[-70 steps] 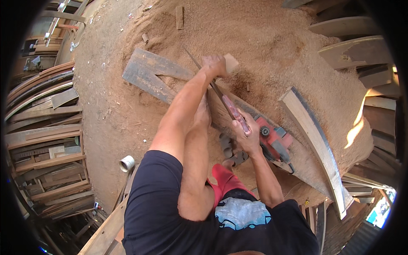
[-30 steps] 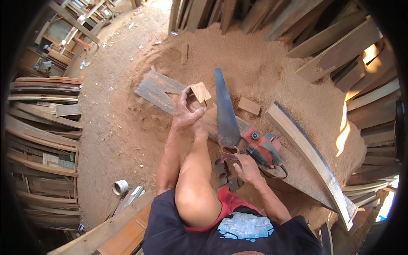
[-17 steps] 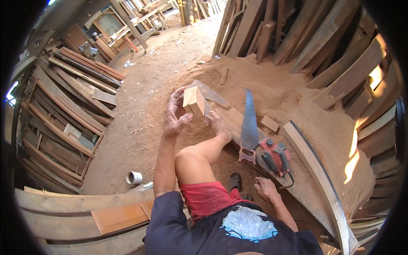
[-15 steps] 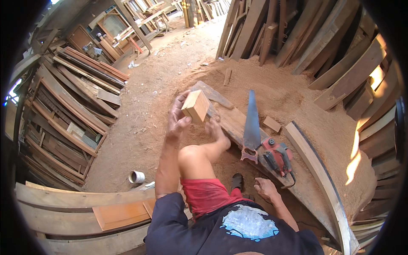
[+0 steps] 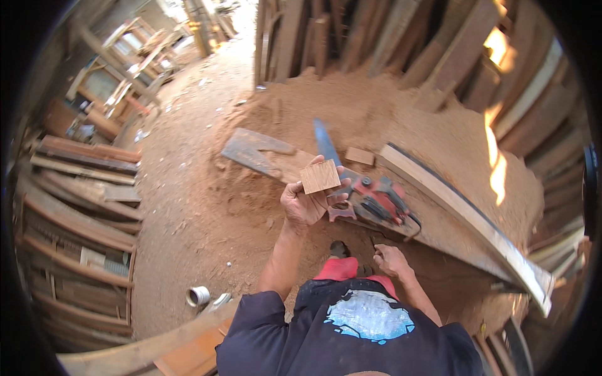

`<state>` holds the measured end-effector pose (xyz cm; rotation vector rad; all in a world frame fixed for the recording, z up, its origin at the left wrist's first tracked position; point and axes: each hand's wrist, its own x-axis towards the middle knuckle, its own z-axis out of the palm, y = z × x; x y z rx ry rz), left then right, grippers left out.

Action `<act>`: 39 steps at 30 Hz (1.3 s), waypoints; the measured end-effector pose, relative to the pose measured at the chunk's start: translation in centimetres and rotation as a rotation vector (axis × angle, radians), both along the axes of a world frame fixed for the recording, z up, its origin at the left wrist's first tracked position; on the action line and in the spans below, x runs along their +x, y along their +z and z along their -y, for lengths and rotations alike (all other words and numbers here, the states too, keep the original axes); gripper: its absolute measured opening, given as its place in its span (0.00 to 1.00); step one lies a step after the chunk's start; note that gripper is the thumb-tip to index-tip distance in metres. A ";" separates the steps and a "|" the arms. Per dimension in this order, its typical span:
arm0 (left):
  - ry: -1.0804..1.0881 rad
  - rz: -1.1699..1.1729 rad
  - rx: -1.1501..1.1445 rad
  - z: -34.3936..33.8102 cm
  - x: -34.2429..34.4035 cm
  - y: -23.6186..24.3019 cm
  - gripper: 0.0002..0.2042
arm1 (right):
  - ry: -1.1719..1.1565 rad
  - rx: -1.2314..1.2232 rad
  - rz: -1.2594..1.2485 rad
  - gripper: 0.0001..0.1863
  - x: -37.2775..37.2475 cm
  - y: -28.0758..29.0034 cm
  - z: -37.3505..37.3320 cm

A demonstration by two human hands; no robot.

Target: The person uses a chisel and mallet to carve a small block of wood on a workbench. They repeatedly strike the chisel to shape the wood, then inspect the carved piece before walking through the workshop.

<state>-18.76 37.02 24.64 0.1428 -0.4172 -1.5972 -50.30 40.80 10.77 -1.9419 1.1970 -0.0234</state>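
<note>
We had swung the wooden block point(image 5: 320, 176) rightward, and our raised leg no longer showed by the plank point(image 5: 285, 164). Our left grip point(image 5: 305, 207) held the block aloft, partly hiding the saw point(image 5: 325, 138). Our right grip point(image 5: 393, 261) hung nearby, fingers curled; whether fully closed, we could not tell. We judged that turning it made the block's grained face plainer.
</note>
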 end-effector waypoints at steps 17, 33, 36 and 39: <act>-0.191 1.206 -0.407 1.2 -5.2 -10.0 0.27 | -0.815 -0.049 0.992 0.39 9.6 5.0 1.0; -0.582 1.690 -0.532 -2.8 -1.5 -19.4 0.24 | -1.512 0.294 0.822 0.29 4.9 -11.1 -12.6; -0.663 1.844 -0.662 -1.6 -1.0 -20.8 0.24 | -1.558 0.239 0.613 0.24 4.7 -14.1 -15.7; -0.776 1.951 -0.751 -0.3 -1.2 -22.7 0.25 | -1.600 0.421 0.472 0.24 3.6 -15.6 -19.3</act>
